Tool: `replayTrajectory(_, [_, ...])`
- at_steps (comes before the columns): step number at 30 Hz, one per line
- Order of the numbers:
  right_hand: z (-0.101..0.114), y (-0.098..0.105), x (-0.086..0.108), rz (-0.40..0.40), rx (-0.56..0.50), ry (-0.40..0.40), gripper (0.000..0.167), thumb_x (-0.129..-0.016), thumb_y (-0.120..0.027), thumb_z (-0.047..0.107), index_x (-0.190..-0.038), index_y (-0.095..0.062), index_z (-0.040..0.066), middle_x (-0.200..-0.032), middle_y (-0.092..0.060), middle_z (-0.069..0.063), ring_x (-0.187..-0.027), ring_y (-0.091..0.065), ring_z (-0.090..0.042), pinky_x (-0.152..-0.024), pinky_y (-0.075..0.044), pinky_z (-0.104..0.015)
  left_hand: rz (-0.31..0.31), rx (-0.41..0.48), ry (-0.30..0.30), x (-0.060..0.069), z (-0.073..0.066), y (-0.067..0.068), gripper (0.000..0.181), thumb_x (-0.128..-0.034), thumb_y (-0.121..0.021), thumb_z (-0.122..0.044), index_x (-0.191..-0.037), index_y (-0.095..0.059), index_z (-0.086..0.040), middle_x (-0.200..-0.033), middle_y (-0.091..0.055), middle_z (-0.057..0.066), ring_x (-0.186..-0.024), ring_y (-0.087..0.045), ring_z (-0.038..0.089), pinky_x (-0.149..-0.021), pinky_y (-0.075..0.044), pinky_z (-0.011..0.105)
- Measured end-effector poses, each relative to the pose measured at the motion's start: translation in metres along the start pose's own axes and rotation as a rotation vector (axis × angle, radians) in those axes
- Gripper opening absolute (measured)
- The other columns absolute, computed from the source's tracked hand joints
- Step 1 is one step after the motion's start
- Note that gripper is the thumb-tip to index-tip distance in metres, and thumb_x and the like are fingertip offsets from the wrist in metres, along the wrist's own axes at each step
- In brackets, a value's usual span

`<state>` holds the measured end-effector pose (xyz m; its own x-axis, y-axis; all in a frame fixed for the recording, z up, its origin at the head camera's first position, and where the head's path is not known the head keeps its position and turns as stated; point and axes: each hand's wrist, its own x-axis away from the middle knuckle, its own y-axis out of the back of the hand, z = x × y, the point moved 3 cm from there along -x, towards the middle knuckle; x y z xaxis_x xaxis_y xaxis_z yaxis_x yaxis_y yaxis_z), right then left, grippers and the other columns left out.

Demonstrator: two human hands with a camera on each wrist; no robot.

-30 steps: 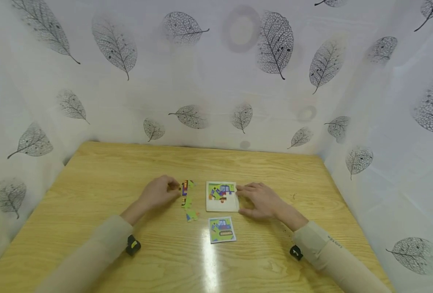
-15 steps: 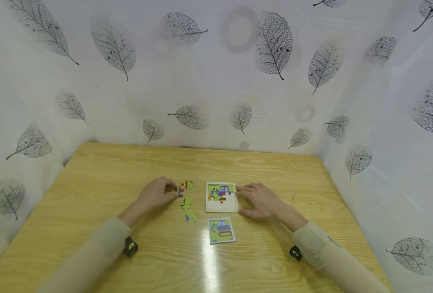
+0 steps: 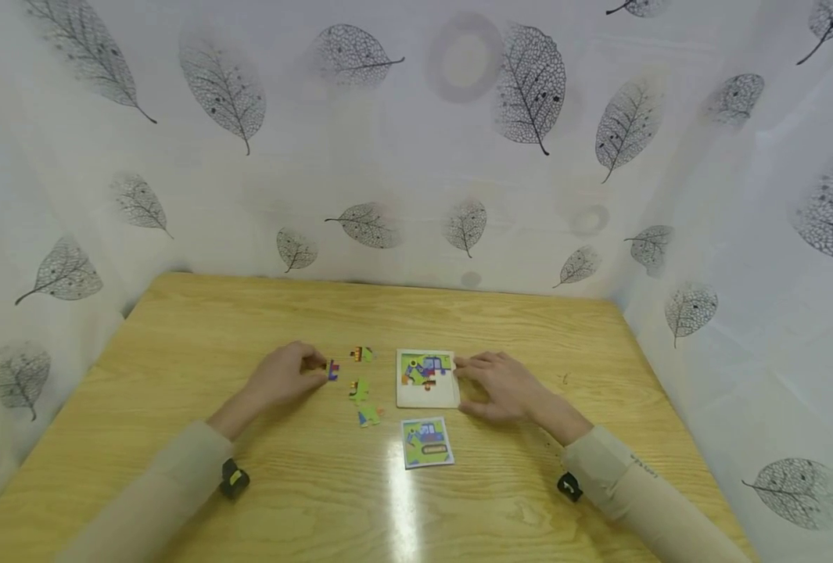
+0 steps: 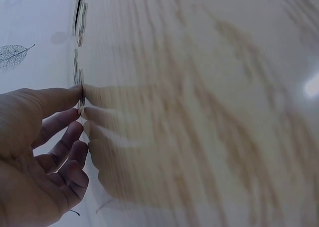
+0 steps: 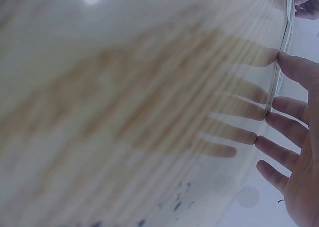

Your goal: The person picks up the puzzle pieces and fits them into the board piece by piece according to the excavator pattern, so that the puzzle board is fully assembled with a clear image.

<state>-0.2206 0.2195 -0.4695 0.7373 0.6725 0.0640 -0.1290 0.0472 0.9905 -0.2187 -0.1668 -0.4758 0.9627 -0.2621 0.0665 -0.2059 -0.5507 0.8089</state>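
Between thumb and index finger, my left hand [image 3: 284, 377] pinches a small purple-and-red jigsaw puzzle piece [image 3: 333, 370] flat at the table surface; in the left wrist view the piece [image 4: 81, 95] shows edge-on at the fingertips. My right hand [image 3: 504, 385] rests at the right edge of a square puzzle board [image 3: 426, 396], its fairly straight fingers [image 5: 289, 130] and thumb touching the rim. The board's upper part holds joined pieces of a vehicle picture, with bare board below. Loose pieces lie left of the board: one [image 3: 362, 353] at the top, one [image 3: 359, 389] lower, and a green-blue one [image 3: 369, 414] lowest.
A square picture card [image 3: 427, 442] of the whole vehicle lies just below the board. All of it sits on a glossy wooden table [image 3: 247, 313], with leaf-print curtains [image 3: 402, 156] behind and at both sides.
My left hand has slid the purple-and-red piece leftward, away from the loose pieces it lay among. The right hand and the board stay where they were.
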Motion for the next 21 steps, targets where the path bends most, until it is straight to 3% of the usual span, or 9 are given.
replayTrajectory(14, [0.000, -0.001, 0.001, -0.012, 0.007, 0.010, 0.060, -0.097, -0.068, 0.052, -0.145, -0.063, 0.016, -0.160, -0.055, -0.006, -0.141, -0.057, -0.036, -0.119, -0.043, -0.060, -0.014, 0.009, 0.001, 0.006, 0.001, 0.002, 0.032, -0.0961, -0.074, -0.022, -0.121, -0.072, -0.002, -0.115, -0.075, 0.015, -0.107, -0.070, 0.031, -0.098, -0.057, 0.054])
replayTrajectory(21, [0.000, -0.001, 0.000, -0.008, 0.005, 0.003, 0.061, -0.097, -0.067, 0.052, -0.146, -0.062, 0.017, -0.160, -0.055, -0.006, -0.142, -0.056, -0.036, -0.119, -0.043, -0.060, -0.020, 0.020, 0.010, 0.013, -0.002, 0.000, 0.032, -0.0914, -0.073, -0.016, -0.119, -0.072, 0.000, -0.112, -0.075, 0.015, -0.103, -0.070, 0.029, -0.095, -0.059, 0.052])
